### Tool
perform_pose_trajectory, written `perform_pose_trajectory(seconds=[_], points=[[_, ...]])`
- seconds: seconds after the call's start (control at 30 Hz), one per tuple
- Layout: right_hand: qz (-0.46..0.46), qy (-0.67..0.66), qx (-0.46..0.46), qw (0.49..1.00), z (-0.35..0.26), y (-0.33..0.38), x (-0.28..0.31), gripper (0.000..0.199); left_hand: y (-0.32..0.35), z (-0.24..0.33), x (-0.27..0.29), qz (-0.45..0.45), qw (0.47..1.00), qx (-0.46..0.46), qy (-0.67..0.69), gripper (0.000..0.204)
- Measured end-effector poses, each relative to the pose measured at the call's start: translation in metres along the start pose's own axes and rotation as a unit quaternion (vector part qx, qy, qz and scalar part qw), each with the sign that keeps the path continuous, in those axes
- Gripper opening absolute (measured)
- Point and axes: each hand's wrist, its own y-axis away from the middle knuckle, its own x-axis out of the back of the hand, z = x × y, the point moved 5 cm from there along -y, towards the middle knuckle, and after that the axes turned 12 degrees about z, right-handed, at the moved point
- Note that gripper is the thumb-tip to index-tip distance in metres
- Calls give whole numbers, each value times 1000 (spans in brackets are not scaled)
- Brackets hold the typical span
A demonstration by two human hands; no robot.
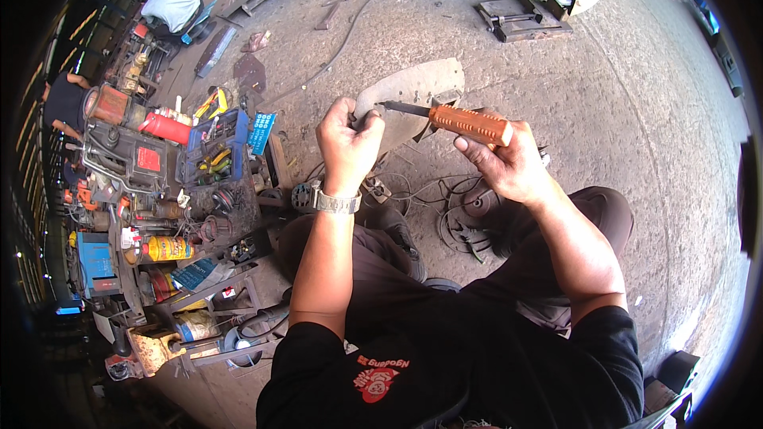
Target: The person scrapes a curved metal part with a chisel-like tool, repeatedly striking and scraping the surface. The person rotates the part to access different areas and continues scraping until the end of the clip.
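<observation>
Gripping an orange-handled screwdriver (pixel 469 123), the right hand (pixel 509 163) is closed around it, its tip aimed at a small part, hardly visible, pinched in the left hand (pixel 347 139) above a curved grey metal plate (pixel 417 87) on the concrete floor (pixel 636 111). Steady, aligned pressure would likely be needed. A blue tool tray (pixel 214 143) is seen leftward.

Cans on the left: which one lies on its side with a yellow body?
The yellow can below the blue tool tray; the red cylinder above it is plain red.

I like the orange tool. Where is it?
The orange-handled screwdriver is in the right hand, mid-picture, its tip pointing toward the left hand.
</observation>
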Motion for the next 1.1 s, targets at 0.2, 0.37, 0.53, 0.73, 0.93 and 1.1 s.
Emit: perform_pose_trajectory(seconds=[0.2,0.37,0.53,0.73,0.93,1.1], points=[[1,-14,-17,1000,1,0,1,27,-4,-2,7,-5,1000,16,8,16],[6,-16,0,1000,1,0,-1,27,-3,2,6,-10,1000,0,-10,17],[-6,-2,-7,1000,3,1,-2,28,-2,6,5,-13,1000,20,-3,17],[35,-45,26,998,1,0,-5,14,-3,5,5,-15,1000,7,-8,17],[33,-40,26,998,-1,0,-5,14,-1,9,3,-19,1000,15,-3,18],[44,-53,37,997,1,0,-4,14,-2,7,3,-18,1000,10,16,19]])
